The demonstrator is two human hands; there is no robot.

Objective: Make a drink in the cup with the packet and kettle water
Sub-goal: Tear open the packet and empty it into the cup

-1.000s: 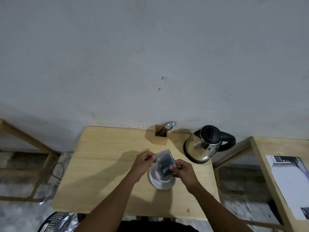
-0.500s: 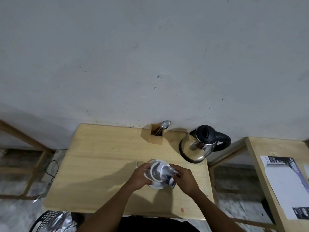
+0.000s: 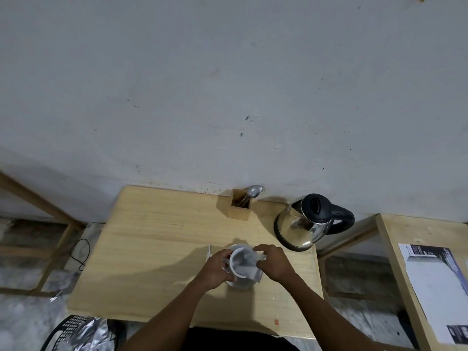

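Observation:
A white cup (image 3: 238, 274) stands on the wooden table (image 3: 152, 249), near its front right. My left hand (image 3: 216, 269) is wrapped around the cup's left side. My right hand (image 3: 274, 262) pinches a silvery packet (image 3: 249, 262) that is tipped over the cup's mouth and hides most of the inside. Whether powder is falling cannot be seen. A steel kettle (image 3: 307, 221) with a black lid and handle sits behind and to the right of the cup, untouched.
A wooden holder (image 3: 239, 209) with a spoon (image 3: 254, 191) stands at the back edge by the wall. A thin pale strip (image 3: 208, 252) lies left of the cup. A second table with a printed sheet (image 3: 435, 287) is at the right; a black basket (image 3: 73, 330) sits lower left.
The packet came down from above the cup to its mouth and tipped over. My left hand let go of the packet and took hold of the cup.

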